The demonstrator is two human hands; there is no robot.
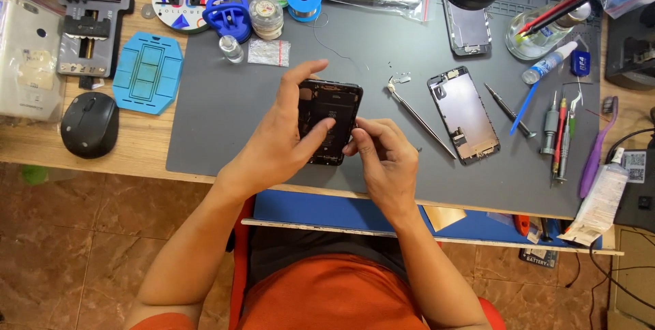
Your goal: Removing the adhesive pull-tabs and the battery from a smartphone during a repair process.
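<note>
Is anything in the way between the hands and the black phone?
No. The left hand already grips the opened black phone, thumb on its inside, and the right hand touches its right edge. Nothing visible lies between them.

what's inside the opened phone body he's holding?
Inside the opened phone body a large black battery fills most of the shell, with dark parts along its edges. The left hand covers the left side and the right hand the lower right corner, so those areas are hidden.
</note>
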